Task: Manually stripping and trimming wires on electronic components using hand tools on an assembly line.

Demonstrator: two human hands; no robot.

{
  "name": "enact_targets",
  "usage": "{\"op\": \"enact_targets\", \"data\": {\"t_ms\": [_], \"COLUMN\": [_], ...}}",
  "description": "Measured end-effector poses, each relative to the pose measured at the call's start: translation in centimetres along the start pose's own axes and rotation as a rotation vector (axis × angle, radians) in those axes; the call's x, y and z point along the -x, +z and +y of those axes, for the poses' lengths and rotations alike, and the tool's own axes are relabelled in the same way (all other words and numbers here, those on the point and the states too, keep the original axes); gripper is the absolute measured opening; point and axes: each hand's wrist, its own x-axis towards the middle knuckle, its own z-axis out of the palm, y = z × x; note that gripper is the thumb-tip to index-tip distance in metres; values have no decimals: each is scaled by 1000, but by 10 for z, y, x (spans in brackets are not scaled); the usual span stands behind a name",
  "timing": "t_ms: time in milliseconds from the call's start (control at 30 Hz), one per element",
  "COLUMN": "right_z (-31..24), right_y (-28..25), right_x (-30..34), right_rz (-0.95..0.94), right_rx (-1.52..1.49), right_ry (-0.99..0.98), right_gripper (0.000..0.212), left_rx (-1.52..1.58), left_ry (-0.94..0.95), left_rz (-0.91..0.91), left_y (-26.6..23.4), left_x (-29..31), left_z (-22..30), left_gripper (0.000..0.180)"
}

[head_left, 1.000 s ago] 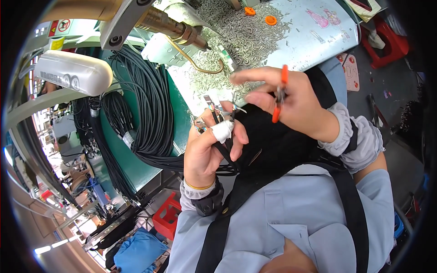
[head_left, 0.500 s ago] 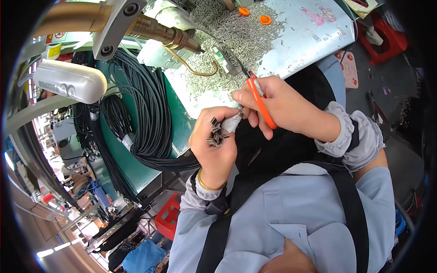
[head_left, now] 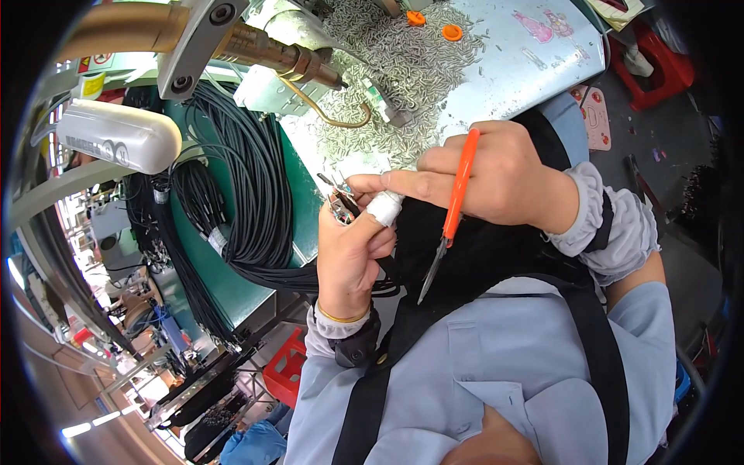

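Head view: we look down on two bare hands working close to the chest, in front of a worktable (head_left: 496, 70).
Left hand: our left hand (head_left: 349, 256) is closed around the end of a black cable (head_left: 341, 203); fingers curled, thumb pressed against the white tape wrap (head_left: 385, 208) just behind the stripped end.
Cable end: short coloured wires fan out above the left fist, held up between the two hands, clear of the table.
Right hand: our right hand (head_left: 496, 174) carries orange-handled scissors (head_left: 453, 203) tucked in the palm, blades pointing down and away from the wires; the forefinger and thumb reach left and pinch at the wire ends. We cannot tell which single wire is pinched.
Step in hand: we judge this to be sorting or separating the small wires by fingertip, with cutting paused while the scissors sit idle.
Next move: we judge it calls for a steady left grip so the wires do not twist, and a turn of the scissors into the fingers before any trimming.
Surroundings: bundles of black cables (head_left: 248, 194) hang at the left; a litter of small metal pieces (head_left: 403, 62) covers the table; a brass-coloured machine nozzle (head_left: 287, 58) sits above.
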Motion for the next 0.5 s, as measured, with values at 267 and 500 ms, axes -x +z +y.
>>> {"op": "enact_targets", "data": {"t_ms": [267, 500], "right_z": [-9, -20], "right_y": [20, 14], "right_x": [9, 2], "right_rz": [154, -4], "right_rx": [-2, -1284], "right_ry": [54, 870], "right_gripper": [13, 13], "left_rx": [-595, -482], "left_ry": [564, 619], "left_rz": [192, 234], "left_y": [13, 15], "left_x": [-3, 0], "left_z": [-23, -24], "left_gripper": [21, 21]}}
